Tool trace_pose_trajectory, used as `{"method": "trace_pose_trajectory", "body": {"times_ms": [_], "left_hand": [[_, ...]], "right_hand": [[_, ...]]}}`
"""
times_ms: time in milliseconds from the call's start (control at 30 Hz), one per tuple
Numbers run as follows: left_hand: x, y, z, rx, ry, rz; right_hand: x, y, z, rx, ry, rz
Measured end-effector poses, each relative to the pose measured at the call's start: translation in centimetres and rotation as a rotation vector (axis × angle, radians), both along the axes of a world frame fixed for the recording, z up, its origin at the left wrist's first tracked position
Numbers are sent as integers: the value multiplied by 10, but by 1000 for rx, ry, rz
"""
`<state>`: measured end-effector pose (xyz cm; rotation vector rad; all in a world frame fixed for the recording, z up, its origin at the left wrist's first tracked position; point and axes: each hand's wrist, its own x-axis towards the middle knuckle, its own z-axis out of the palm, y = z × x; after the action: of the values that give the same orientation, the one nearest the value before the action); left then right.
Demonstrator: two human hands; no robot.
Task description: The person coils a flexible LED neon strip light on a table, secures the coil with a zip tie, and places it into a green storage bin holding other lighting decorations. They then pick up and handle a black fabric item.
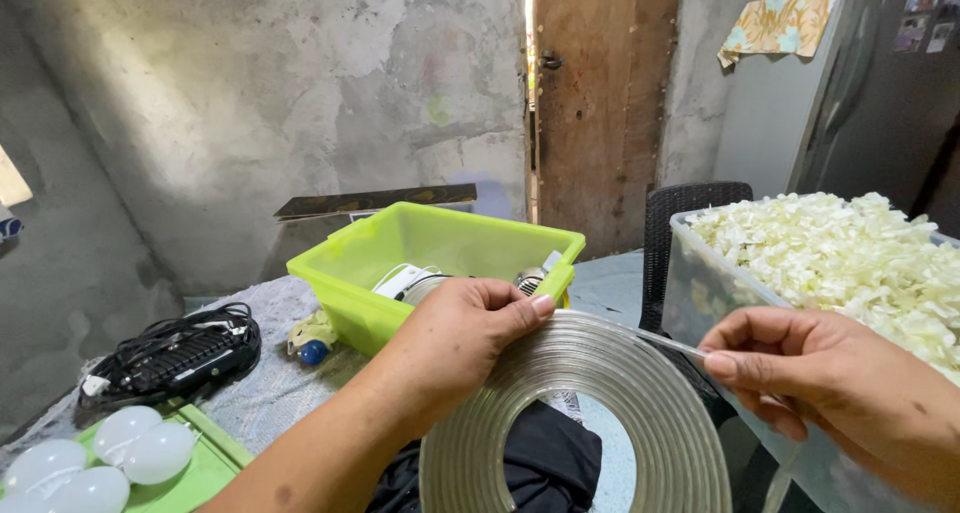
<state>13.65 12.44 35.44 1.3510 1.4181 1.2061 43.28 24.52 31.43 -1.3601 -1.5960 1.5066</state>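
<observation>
A large flat coil of clear plastic strip (pixel 640 413) stands on edge in front of me. My left hand (pixel 460 338) grips the coil at its top left, fingers curled over the rim. My right hand (pixel 800 378) pinches the loose end of the strip (pixel 670 343), which runs from the coil's top to my fingertips. Dark cloth (pixel 545 463) shows through the coil's centre hole.
A lime-green plastic bin (pixel 350 273) holding small parts sits behind the coil. A clear tub of white plastic pieces (pixel 850 258) stands at right. A black power strip with cables (pixel 175 358) and white bulb domes (pixel 130 448) on a green tray lie at left. A dark wicker chair (pixel 680 208) stands behind.
</observation>
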Motion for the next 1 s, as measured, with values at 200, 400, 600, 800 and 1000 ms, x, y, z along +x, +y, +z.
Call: {"method": "trace_pose_trajectory", "body": {"times_ms": [200, 400, 600, 800, 1000], "left_hand": [[-6, -2, 1, -26, -21, 41], [-14, -4, -6, 7, 4, 47], [-19, -4, -18, 34, -127, -21], [-24, -13, -26, -55, -137, 18], [-34, -28, -41, -87, -240, 159]], "right_hand": [[-20, -26, 24, -67, -79, -130], [-31, -40, 20, -86, -55, -80], [-20, -28, -19, -122, 8, -37], [1, -11, -88, -250, 129, -32], [6, -12, -136, -275, 126, 96]]}}
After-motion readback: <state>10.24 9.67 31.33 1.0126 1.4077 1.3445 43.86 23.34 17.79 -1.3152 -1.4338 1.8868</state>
